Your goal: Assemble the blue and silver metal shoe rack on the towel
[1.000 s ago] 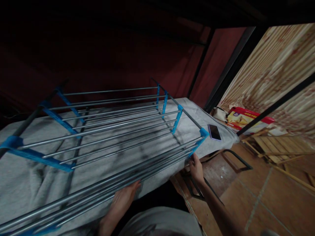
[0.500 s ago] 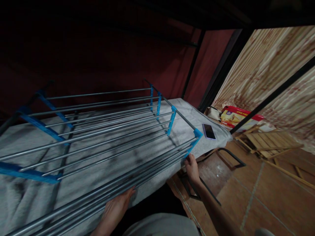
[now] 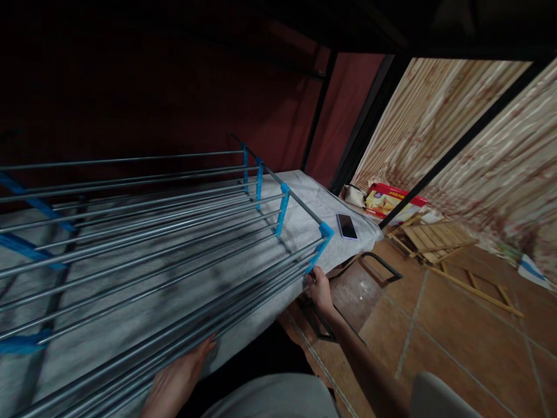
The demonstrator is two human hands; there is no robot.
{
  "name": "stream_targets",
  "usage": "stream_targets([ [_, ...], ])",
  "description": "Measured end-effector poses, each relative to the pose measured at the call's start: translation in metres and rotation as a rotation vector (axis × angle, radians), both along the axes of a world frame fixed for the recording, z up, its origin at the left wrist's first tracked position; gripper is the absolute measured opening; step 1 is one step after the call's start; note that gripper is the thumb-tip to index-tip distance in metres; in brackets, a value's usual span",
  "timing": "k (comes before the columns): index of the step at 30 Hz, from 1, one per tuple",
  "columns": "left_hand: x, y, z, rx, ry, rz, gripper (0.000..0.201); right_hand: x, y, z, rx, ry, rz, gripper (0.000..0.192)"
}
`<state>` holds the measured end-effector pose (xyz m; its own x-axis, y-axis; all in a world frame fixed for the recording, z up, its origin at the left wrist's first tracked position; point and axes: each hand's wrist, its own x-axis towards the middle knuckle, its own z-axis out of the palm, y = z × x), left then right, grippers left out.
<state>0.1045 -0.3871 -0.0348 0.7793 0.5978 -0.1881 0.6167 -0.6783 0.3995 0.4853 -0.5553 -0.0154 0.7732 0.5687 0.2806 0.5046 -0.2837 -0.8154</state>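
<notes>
A shoe-rack-like frame (image 3: 204, 248) of grey metal tubes with blue plastic brackets lies across a grey cloth-covered surface (image 3: 300, 229). My right hand (image 3: 321, 290) is closed at the lower end of the near right blue bracket (image 3: 321, 247), its fingers curled in against it. Along the near side, my left hand (image 3: 180, 374) lies against the lowest tubes, which hide most of its fingers, so its grip does not show. The frame's left end runs out of view.
A dark phone (image 3: 347, 226) lies on the cloth at the right. Beyond are a red and yellow box (image 3: 394, 203), a wooden slatted piece (image 3: 437, 241) on the tiled floor, and a patterned curtain (image 3: 435, 128). A black metal post (image 3: 369, 125) rises behind the surface.
The view has turned to the right, so the frame, phone and hands appear farther left. Both hands keep their places along the frame's near side.
</notes>
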Motion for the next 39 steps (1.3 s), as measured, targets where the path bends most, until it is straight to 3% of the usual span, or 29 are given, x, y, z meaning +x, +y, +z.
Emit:
stream_targets([
  [12, 0.013, -0.004, 0.032, -0.035, 0.016, 0.008, 0.050, -0.003, -0.001, 0.005, 0.000, -0.021, 0.017, 0.018],
  [28, 0.014, -0.008, 0.028, -0.046, 0.069, 0.001, 0.050, -0.006, -0.001, 0.003, -0.028, -0.091, 0.020, 0.017],
  [33, 0.013, -0.029, 0.058, -0.019, -0.026, 0.035, 0.041, 0.002, -0.014, -0.007, -0.118, -0.079, 0.073, 0.015],
  [35, 0.017, -0.035, 0.070, -0.008, -0.010, -0.009, 0.040, 0.010, -0.017, -0.012, -0.194, -0.113, 0.055, 0.020],
  [39, 0.023, -0.034, 0.079, 0.019, 0.021, 0.015, 0.032, 0.022, -0.017, -0.019, -0.313, -0.170, 0.025, 0.026],
])
